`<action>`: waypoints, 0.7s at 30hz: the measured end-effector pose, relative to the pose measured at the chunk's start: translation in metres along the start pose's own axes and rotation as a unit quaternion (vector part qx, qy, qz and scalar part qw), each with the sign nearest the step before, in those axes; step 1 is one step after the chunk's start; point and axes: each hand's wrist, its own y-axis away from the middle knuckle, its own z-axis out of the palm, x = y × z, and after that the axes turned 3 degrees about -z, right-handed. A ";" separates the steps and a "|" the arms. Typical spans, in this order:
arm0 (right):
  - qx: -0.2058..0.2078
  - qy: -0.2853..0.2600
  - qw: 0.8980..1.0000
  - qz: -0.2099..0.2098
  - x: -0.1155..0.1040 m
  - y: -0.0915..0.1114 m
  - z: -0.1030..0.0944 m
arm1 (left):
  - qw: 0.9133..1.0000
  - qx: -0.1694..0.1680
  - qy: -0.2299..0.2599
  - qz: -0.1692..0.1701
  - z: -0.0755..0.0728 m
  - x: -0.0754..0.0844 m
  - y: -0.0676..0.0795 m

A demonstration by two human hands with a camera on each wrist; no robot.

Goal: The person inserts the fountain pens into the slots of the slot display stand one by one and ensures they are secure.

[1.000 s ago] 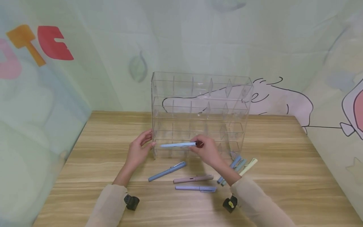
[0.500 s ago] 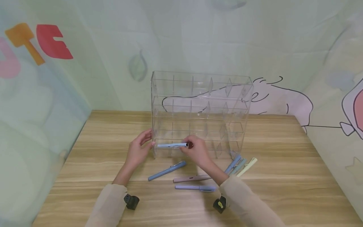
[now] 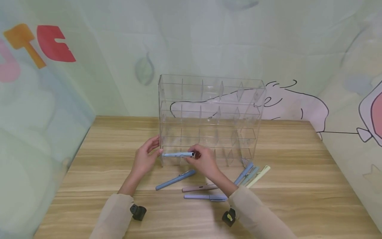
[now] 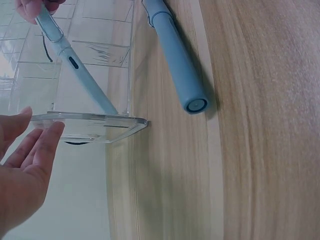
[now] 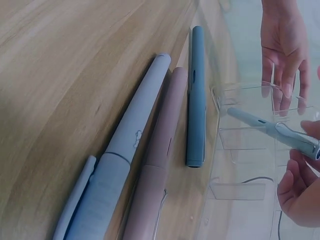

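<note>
Printed backdrop (image 3: 119, 49), upper left in head view: big slanted capitals. Orange T (image 3: 21, 33) and red E (image 3: 49, 41) read clean. Pink letter (image 3: 10, 71) left of them is cut by the frame edge; visible part looks like a U. Lavender pen (image 5: 121, 145), right wrist view: small outlined mark (image 5: 137, 139) on barrel by the cap seam, can't make it out.

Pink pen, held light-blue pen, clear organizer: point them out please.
Pink pen (image 5: 159, 140), right wrist view, its barrel.
Held light-blue pen (image 4: 81, 73), left wrist view, its barrel.
Clear organizer (image 3: 210, 114), head view, front near the middle.
</note>
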 end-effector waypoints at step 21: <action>-0.035 -0.016 0.998 -0.042 0.002 0.006 -0.014 | 1.000 0.000 -0.006 0.018 -0.001 0.001 0.002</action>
